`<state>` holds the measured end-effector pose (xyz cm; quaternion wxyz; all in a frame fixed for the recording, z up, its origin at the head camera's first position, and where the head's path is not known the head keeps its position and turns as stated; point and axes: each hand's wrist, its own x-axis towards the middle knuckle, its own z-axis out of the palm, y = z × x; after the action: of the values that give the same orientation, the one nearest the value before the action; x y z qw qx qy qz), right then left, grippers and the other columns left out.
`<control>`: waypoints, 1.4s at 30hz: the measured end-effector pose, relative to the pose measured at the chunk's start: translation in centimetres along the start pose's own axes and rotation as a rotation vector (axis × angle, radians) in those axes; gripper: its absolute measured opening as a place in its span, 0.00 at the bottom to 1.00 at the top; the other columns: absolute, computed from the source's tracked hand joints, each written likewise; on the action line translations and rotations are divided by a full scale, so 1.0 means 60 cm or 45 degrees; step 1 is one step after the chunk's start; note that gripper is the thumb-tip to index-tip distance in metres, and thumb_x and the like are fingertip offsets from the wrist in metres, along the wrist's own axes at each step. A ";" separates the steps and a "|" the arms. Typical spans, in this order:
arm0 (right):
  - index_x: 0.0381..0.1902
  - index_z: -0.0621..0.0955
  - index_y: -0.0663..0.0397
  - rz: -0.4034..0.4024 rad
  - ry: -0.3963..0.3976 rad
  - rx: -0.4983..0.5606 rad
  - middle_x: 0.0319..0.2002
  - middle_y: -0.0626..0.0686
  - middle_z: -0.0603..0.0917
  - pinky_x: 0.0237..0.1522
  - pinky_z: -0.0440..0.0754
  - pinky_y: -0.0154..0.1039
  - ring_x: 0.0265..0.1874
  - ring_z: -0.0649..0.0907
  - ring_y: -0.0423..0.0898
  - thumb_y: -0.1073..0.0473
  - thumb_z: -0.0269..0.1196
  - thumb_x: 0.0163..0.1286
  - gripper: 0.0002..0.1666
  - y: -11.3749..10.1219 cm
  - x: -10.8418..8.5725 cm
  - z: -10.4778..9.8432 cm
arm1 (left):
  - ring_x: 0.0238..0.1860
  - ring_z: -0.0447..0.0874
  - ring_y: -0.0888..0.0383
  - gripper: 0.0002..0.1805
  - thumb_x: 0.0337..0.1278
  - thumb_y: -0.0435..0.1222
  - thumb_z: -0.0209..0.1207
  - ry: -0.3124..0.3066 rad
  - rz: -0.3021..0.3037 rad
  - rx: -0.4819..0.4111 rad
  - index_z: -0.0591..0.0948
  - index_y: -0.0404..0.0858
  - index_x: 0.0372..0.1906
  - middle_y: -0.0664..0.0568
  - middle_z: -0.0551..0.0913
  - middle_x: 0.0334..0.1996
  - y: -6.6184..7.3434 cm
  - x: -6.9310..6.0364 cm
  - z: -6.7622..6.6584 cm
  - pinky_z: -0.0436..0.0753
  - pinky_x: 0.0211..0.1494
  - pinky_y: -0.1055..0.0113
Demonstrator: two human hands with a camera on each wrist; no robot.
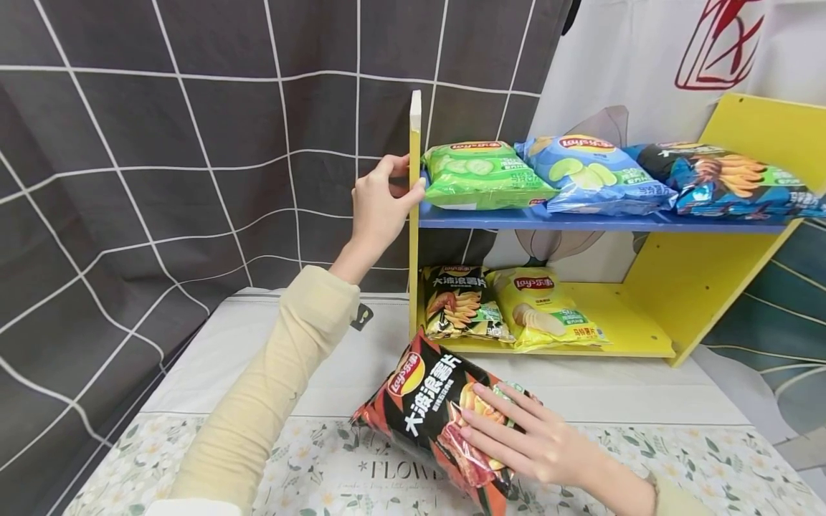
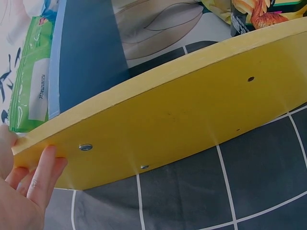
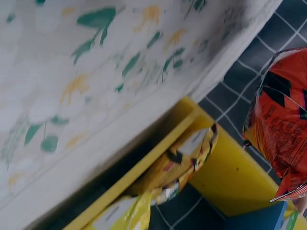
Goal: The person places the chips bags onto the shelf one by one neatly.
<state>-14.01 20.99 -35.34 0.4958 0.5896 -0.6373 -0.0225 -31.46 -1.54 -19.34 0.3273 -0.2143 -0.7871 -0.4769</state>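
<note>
My left hand (image 1: 381, 204) pinches the front edge of the shelf's yellow side panel (image 1: 414, 251). In the left wrist view, the left hand's fingers (image 2: 45, 175) lie on the panel's outer face. My right hand (image 1: 535, 441) holds a black-and-red chip bag (image 1: 419, 401), its fingers spread over the front; the thumb is hidden. That bag tilts before the shelf's lower left corner, and its red back (image 3: 283, 124) shows in the right wrist view. On the lower shelf stand a black-and-gold chip bag (image 1: 458, 301) and a yellow one (image 1: 545, 308).
The blue upper board (image 1: 600, 222) carries a green chip bag (image 1: 487, 175), a light blue one (image 1: 594, 175) and a black-and-blue one (image 1: 742, 179). A floral cloth (image 1: 310, 466) covers the table front. Dark checked fabric (image 1: 226, 143) hangs behind, at the left.
</note>
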 end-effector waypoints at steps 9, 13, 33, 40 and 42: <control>0.57 0.79 0.62 0.025 0.131 -0.100 0.57 0.58 0.81 0.66 0.71 0.51 0.60 0.78 0.60 0.70 0.48 0.72 0.20 0.038 -0.005 -0.022 | 0.34 0.88 0.55 0.20 0.58 0.40 0.62 0.007 0.011 0.007 0.79 0.38 0.55 0.47 0.86 0.48 -0.001 0.001 0.000 0.85 0.41 0.67; 0.55 0.81 0.61 0.081 0.173 -0.168 0.54 0.58 0.83 0.65 0.72 0.50 0.58 0.79 0.59 0.71 0.50 0.71 0.19 0.055 -0.019 -0.027 | 0.34 0.88 0.55 0.21 0.58 0.40 0.62 0.006 0.011 0.004 0.79 0.38 0.55 0.48 0.86 0.48 -0.003 0.001 0.001 0.85 0.41 0.68; 0.51 0.83 0.58 0.468 0.002 -0.258 0.47 0.59 0.86 0.72 0.61 0.34 0.50 0.82 0.62 0.67 0.45 0.66 0.24 0.157 -0.157 -0.056 | 0.33 0.88 0.55 0.20 0.57 0.40 0.62 0.010 0.025 -0.006 0.79 0.37 0.54 0.47 0.86 0.48 -0.005 0.002 0.002 0.85 0.40 0.66; 0.53 0.83 0.56 0.619 -0.028 -0.344 0.49 0.60 0.85 0.72 0.57 0.29 0.52 0.81 0.63 0.65 0.42 0.64 0.27 0.179 -0.201 -0.068 | 0.33 0.88 0.55 0.20 0.58 0.40 0.62 0.007 0.022 -0.002 0.79 0.37 0.55 0.47 0.86 0.48 -0.005 0.003 0.002 0.85 0.40 0.67; 0.53 0.83 0.55 0.654 -0.043 -0.363 0.50 0.60 0.85 0.72 0.56 0.29 0.53 0.80 0.63 0.64 0.40 0.65 0.28 0.187 -0.215 -0.072 | 0.33 0.88 0.55 0.20 0.58 0.40 0.62 0.006 0.020 -0.004 0.79 0.37 0.55 0.47 0.86 0.48 -0.005 0.003 0.002 0.85 0.40 0.67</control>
<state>-21.74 36.78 -34.08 0.5524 0.3327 -0.7643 0.0046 -31.82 -1.56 -19.46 0.3325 -0.2199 -0.7838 -0.4761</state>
